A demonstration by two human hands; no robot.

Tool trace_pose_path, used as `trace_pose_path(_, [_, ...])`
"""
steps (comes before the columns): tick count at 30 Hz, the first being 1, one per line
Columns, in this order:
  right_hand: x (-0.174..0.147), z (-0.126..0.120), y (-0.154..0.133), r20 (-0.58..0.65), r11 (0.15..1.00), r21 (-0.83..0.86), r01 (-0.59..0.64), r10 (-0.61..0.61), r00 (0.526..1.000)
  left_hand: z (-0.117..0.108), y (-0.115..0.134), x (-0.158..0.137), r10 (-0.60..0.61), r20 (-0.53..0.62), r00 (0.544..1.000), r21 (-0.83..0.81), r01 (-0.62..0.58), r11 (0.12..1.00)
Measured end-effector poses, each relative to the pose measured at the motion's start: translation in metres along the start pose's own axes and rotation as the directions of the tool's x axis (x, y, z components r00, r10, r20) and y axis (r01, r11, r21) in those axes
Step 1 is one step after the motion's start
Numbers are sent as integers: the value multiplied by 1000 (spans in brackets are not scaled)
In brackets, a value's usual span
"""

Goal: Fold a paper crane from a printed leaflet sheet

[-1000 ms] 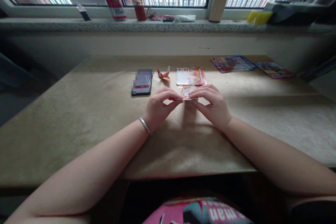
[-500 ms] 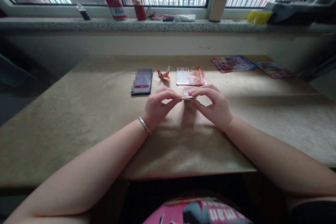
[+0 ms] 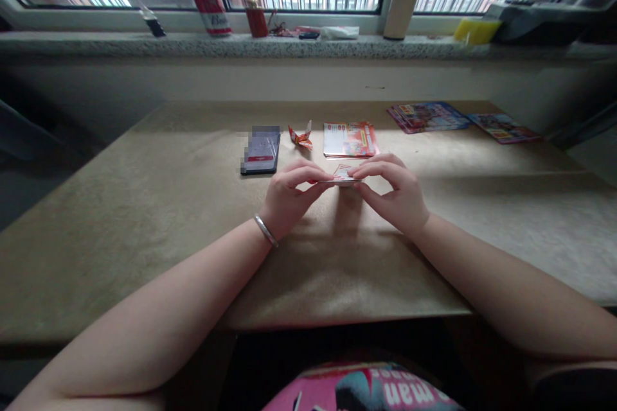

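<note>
Between my hands, a little above the table, is a small folded piece of paper [image 3: 343,174], white with red print. My left hand [image 3: 296,189] pinches its left edge between thumb and fingers; a silver bracelet [image 3: 266,230] circles that wrist. The right edge is pinched by my right hand [image 3: 395,191], thumb below and fingers on top. My fingers hide both ends of the paper. Just beyond the hands stands an orange and red folded paper crane [image 3: 301,136]. Behind my right fingers lies a stack of red and white printed sheets [image 3: 351,140].
A phone [image 3: 261,153] lies left of the crane. Colourful leaflets [image 3: 431,117] and another group of them [image 3: 504,128] are at the table's far right. The windowsill [image 3: 183,46] holds a red and white can [image 3: 212,11], a red lighter-like object [image 3: 256,19] and a yellow item [image 3: 477,31].
My right hand has shifted very slightly to the right, its fingers sliding along the paper's edge. My left hand keeps its pinch in the same place.
</note>
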State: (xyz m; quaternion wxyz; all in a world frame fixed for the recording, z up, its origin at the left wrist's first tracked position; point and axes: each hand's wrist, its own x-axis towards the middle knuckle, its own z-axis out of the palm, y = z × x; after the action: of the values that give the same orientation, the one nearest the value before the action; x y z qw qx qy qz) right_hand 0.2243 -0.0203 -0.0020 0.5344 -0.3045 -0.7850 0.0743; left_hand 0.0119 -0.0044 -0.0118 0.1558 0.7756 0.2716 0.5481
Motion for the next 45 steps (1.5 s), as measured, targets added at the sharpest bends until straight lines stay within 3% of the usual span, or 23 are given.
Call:
trace_pose_path(7, [-1,0,0,0,1000,4,-19,19,1000,0,0,0,12,-9,1000,3,-12,1000])
trace_pose_path(16, [-1,0,1,-22,1000,-11,-14,14,1000,-1,6,1,-74,6,997,36,73,997])
trace_pose_path(23, [0,0,-1,-9,997,-57,55,-56,998,-2,6,2,52,66,996,154,-62,986])
trace_pose_path(35, [0,3,1,8,996,-89,28,-27,1000,0,2,2,25,60,998,92,-30,995])
trace_pose_path(41, [1,3,-2,29,993,-96,71,-69,997,1,1,2,137,105,985,226,-158,961])
trace_pose_path(45, [2,4,-5,54,993,-107,50,-44,998,3,3,3,130,107,986,229,-152,962])
